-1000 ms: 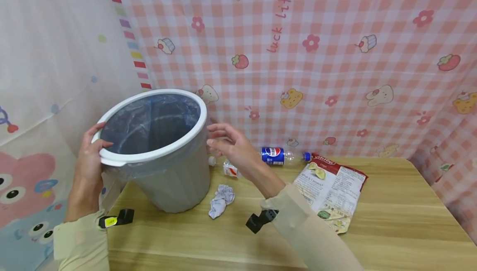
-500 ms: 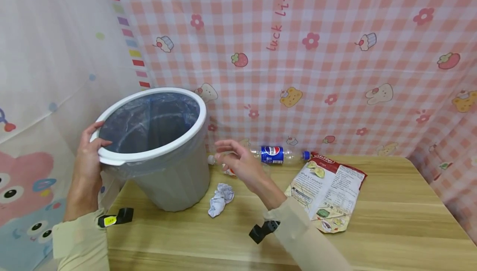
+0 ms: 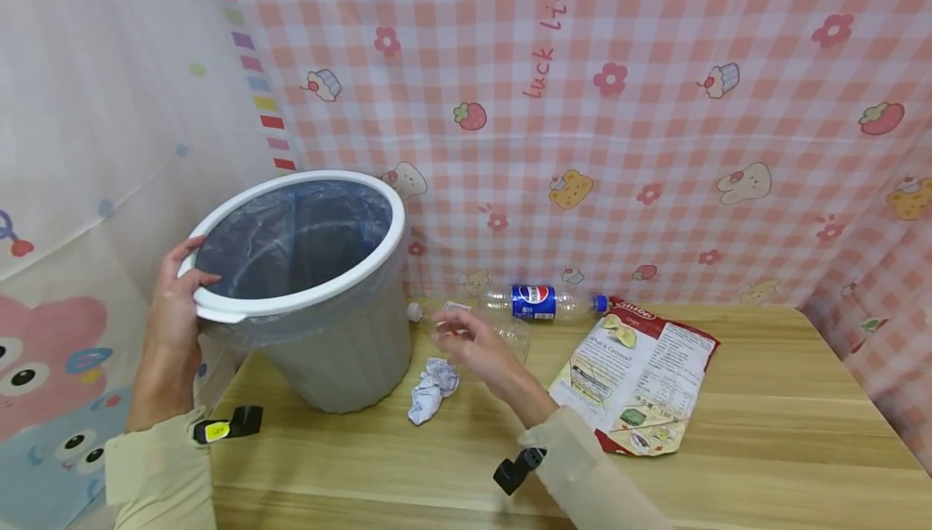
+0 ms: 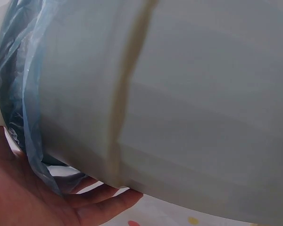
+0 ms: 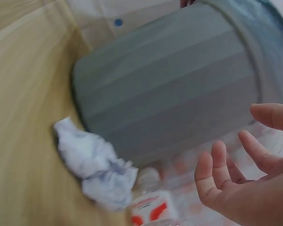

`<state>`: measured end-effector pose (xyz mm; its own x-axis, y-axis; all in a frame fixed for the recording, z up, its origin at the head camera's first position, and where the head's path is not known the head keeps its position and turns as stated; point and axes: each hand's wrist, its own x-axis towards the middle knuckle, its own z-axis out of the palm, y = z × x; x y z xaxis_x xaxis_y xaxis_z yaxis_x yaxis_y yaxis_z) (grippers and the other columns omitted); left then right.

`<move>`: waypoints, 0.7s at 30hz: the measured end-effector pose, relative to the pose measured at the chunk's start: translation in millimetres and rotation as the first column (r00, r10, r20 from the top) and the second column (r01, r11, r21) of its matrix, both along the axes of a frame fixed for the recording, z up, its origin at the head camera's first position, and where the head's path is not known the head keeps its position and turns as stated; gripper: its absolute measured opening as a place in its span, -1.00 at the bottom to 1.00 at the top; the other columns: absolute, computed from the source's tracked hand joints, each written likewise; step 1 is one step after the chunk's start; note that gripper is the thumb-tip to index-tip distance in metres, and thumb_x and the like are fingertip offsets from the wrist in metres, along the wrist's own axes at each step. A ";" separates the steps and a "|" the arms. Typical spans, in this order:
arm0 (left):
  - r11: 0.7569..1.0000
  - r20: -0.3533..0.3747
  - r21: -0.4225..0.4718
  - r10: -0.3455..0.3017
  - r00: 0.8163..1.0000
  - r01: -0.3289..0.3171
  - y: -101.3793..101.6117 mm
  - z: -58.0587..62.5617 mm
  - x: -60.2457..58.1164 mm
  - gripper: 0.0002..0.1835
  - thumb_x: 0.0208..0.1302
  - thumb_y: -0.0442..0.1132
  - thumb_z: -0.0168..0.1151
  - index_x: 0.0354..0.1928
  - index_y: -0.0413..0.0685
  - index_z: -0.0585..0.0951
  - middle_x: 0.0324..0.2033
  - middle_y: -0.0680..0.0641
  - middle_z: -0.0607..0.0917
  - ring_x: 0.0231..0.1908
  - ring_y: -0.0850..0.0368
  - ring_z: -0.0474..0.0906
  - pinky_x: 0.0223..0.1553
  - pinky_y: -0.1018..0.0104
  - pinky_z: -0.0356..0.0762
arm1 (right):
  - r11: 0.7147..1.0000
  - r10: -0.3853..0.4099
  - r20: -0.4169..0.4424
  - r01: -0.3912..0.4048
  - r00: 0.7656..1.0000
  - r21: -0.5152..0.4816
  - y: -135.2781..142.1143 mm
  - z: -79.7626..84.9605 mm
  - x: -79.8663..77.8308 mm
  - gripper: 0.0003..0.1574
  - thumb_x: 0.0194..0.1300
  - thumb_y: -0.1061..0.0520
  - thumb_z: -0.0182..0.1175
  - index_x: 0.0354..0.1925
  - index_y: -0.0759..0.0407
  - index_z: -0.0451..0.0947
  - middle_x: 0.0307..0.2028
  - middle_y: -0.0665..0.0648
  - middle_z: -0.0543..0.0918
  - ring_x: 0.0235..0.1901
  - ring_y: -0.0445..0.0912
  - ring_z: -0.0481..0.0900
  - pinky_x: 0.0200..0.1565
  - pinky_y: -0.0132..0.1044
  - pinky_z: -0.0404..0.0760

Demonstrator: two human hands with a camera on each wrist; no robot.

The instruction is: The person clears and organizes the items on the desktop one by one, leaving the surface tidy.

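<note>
A grey trash bin [image 3: 342,364] with a white rim and a bluish plastic liner stands at the left of the table. My left hand [image 3: 169,315] grips its rim, thumb over the inside and fingers along the outer wall. To the bin's right, my right hand [image 3: 484,356] hovers with loosely bent fingers and nothing in them. Beneath and behind that hand lies a clear plastic bottle [image 3: 515,337] with a white cap, partly hidden; its red-and-white label [image 5: 153,207] shows in the right wrist view. Nearest the bin's base sits a crumpled paper [image 3: 434,388].
A clear bottle with a blue label [image 3: 534,302] and blue cap lies along the back edge of the wooden table [image 3: 786,400]. Right of it rests a flattened chips bag [image 3: 641,380]. A pink checked curtain [image 3: 655,133] hangs behind.
My right hand has moved away from the bin's side, rightward and down over the white-capped bottle. The left hand keeps its hold on the rim.
</note>
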<state>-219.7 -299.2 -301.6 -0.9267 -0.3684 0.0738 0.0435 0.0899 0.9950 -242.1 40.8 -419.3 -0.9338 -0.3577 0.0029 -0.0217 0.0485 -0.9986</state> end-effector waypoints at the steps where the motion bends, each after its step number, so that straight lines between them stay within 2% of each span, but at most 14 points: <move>1: 1.000 -0.001 0.000 0.000 1.000 0.000 0.0 0.0 0.1 -0.40 0.45 -0.21 -0.13 0.49 0.38 0.16 0.54 -0.01 -0.03 0.23 0.03 0.21 -0.27 0.63 0.45 | 1.000 -0.008 0.007 0.008 1.000 0.011 0.4 -3.8 0.0 -0.55 0.35 0.14 0.17 0.19 0.16 0.48 0.06 0.22 0.54 -0.01 0.05 0.54 0.00 -0.03 0.57; 4: 1.000 -0.003 -0.002 0.001 1.000 -0.001 0.1 0.1 0.3 -0.39 0.45 -0.21 -0.13 0.49 0.37 0.16 0.54 -0.02 -0.03 0.23 0.03 0.20 -0.27 0.63 0.45 | 0.998 -0.038 0.006 0.037 0.999 0.052 1.8 -16.2 -1.6 -0.54 0.32 0.12 0.20 0.17 0.17 0.50 0.05 0.22 0.56 -0.03 0.01 0.54 0.04 0.02 0.55; 8: 1.000 0.000 -0.001 0.005 1.000 -0.005 0.6 0.7 0.4 -0.39 0.45 -0.22 -0.14 0.49 0.37 0.16 0.54 -0.02 -0.02 0.24 0.02 0.20 -0.29 0.63 0.46 | 0.992 -0.058 -0.003 0.058 0.998 0.109 4.4 -33.6 -5.8 -0.48 0.29 0.10 0.22 0.19 0.22 0.50 0.11 0.26 0.57 -0.04 -0.02 0.55 0.02 -0.05 0.55; 14: 1.000 0.004 -0.013 0.000 1.000 0.000 0.4 0.3 0.6 -0.39 0.46 -0.21 -0.16 0.50 0.37 0.14 0.54 -0.04 -0.04 0.26 -0.03 0.19 -0.31 0.63 0.48 | 0.984 -0.038 0.015 0.035 0.999 0.175 6.7 -55.9 -9.2 -0.40 0.26 0.12 0.24 0.26 0.16 0.45 0.23 0.28 0.48 -0.03 0.02 0.52 0.01 0.03 0.52; 18: 1.000 -0.003 -0.012 -0.002 1.000 0.002 0.2 0.6 0.8 -0.40 0.46 -0.20 -0.15 0.50 0.36 0.14 0.54 -0.04 -0.03 0.24 -0.01 0.22 -0.32 0.63 0.50 | 0.984 -0.026 0.038 0.019 0.999 0.179 5.8 -67.4 -8.2 -0.33 0.21 0.16 0.26 0.30 0.12 0.43 0.28 0.28 0.42 0.12 0.15 0.48 0.13 0.19 0.43; 21: 1.000 -0.003 -0.011 0.001 1.000 -0.001 0.6 0.7 1.4 -0.40 0.46 -0.19 -0.14 0.49 0.37 0.15 0.54 -0.03 -0.02 0.24 -0.02 0.22 -0.32 0.62 0.51 | 0.986 -0.013 0.050 0.005 0.999 0.164 5.7 -75.1 -7.7 -0.26 0.17 0.24 0.26 0.34 0.10 0.40 0.33 0.28 0.39 0.27 0.26 0.37 0.24 0.32 0.28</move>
<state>-218.3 -298.5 -300.9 -0.9262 -0.3684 0.0804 0.0459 0.1013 0.9938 -249.8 46.5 -494.4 -0.9344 -0.3411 -0.1028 0.0302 0.2118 -0.9769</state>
